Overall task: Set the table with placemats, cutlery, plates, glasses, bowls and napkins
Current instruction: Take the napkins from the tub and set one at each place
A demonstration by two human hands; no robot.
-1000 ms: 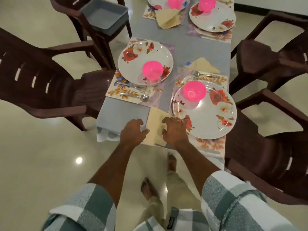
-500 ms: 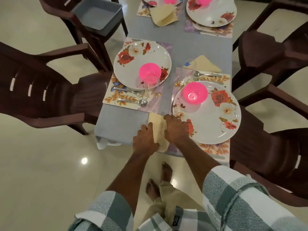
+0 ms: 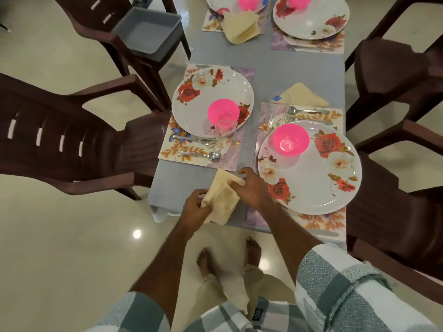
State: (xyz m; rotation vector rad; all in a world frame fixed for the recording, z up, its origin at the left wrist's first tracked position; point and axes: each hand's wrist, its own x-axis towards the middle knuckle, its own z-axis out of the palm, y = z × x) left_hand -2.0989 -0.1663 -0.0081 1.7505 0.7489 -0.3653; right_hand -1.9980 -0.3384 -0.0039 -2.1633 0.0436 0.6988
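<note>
the step in hand looks like the folding of a napkin, the last item for the near-left place setting. the cream napkin (image 3: 221, 197) lies at the near end of the grey table (image 3: 297, 75), between the near-left placemat (image 3: 189, 149) and the near-right floral plate (image 3: 318, 178), with its lower edge hanging just over the table's edge. the left hand (image 3: 195, 207) has its fingers curled round the napkin's left corner and pinches it; the right hand (image 3: 251, 188) rests on the cloth's right side with fingers bent, and seems to grip or pin the upper fold, though how firmly cannot be told. the other three settings visible each have a plate and a pink bowl (image 3: 223, 111), and two folded napkins (image 3: 242, 27) already lie by theirs, so the task appears nearly done. the near-left setting has its fork and spoon (image 3: 199, 153) and a clear glass (image 3: 224, 133) in place but no napkin beside it. the next move probably calls for finishing the fold into the same pointed shape, then laying it next to that placemat, while keeping clear of the glass, which stands close by and could tip if a wrist brushes it.
</note>
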